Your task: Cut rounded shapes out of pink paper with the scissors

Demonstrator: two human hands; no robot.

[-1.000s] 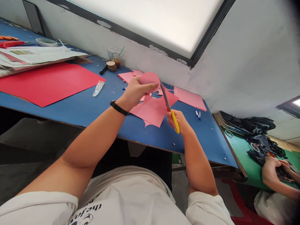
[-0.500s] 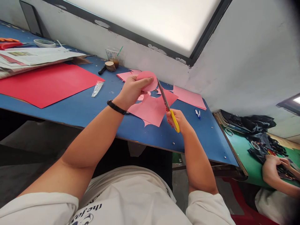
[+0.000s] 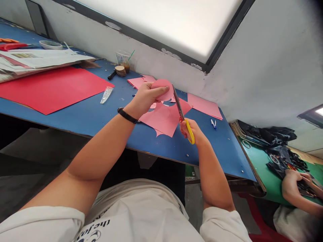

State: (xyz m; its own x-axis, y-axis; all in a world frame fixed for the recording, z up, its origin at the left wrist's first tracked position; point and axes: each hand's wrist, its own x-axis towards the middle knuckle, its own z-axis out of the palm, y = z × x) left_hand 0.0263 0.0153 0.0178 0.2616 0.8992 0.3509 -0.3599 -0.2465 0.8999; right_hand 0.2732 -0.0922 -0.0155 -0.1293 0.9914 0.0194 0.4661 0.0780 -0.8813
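Note:
My left hand (image 3: 147, 95) pinches a round pink paper disc (image 3: 163, 84), thumb on top, held above the blue table. In my right hand (image 3: 190, 129) is a pair of scissors (image 3: 178, 105) with yellow and red handles. Their blades point up and away and lie at the disc's right edge; whether they touch the paper I cannot tell. Beneath both hands lies a pink paper sheet (image 3: 164, 119) with curved cut-outs along its edges. More pink scraps (image 3: 136, 81) lie behind my left hand, partly hidden by it.
Pink sheets (image 3: 205, 106) and a small white-and-blue tool (image 3: 213, 124) lie to the right. On the left are a red sheet (image 3: 55, 87), papers (image 3: 45, 57) and a plastic cup (image 3: 123, 60). Another person's hands (image 3: 294, 183) work at the green table (image 3: 274, 181).
Both hands, with the disc and scissors, have shifted very slightly right and down in view. The whole scene has shifted a little too. Each hand keeps its hold.

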